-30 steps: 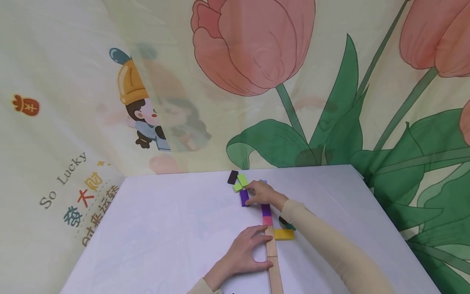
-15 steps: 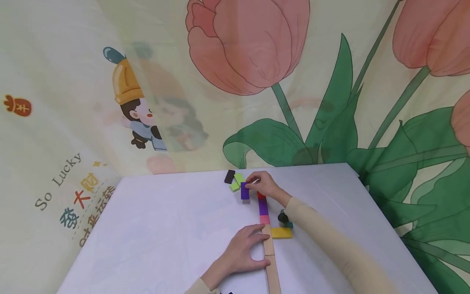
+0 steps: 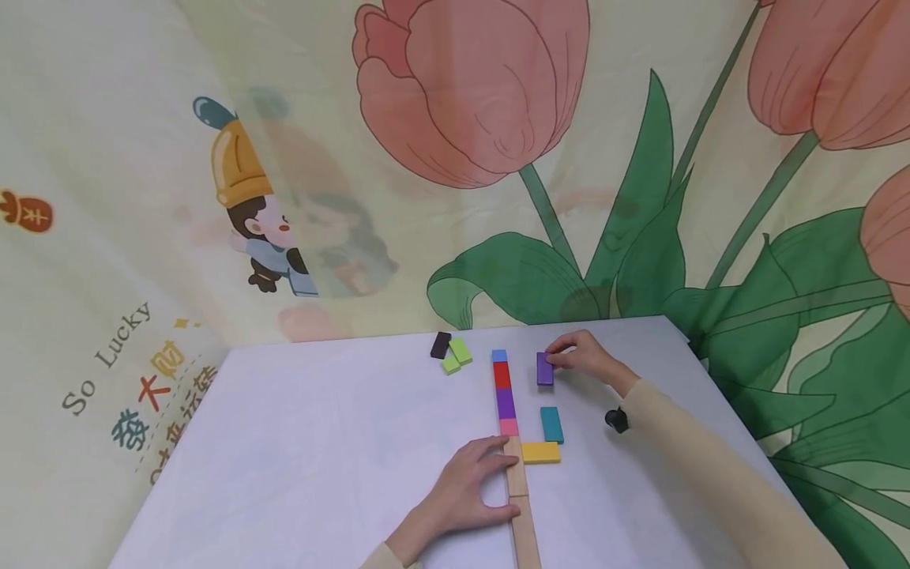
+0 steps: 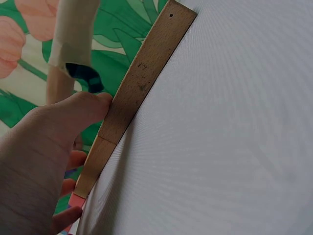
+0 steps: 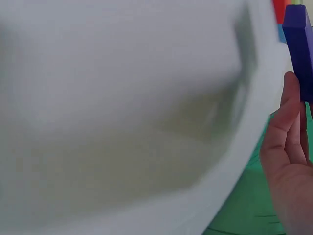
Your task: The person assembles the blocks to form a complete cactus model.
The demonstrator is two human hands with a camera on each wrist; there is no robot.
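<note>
The right hand (image 3: 586, 362) pinches a purple block (image 3: 544, 370) beyond the teal block (image 3: 551, 424); whether it clears the table (image 3: 320, 442) is hard to tell. The left hand (image 3: 465, 488), fingers loosely spread, touches two planks (image 3: 524, 531); a careless push there could skew the adjoining coloured row (image 3: 505, 397).

Head view looks forward and down from the near side, widest and farthest off, over counter (image 3: 320, 442) to backdrop (image 3: 512, 209). Left wrist sits close by left grip (image 4: 39, 142), slanting along wooden blocks (image 4: 137, 83); head shares these. Right wrist, close too, has right grip (image 5: 289, 166) at right edge, picture turned; shares held purple block (image 5: 298, 46) with head. Backdrop shows in all three.
</note>
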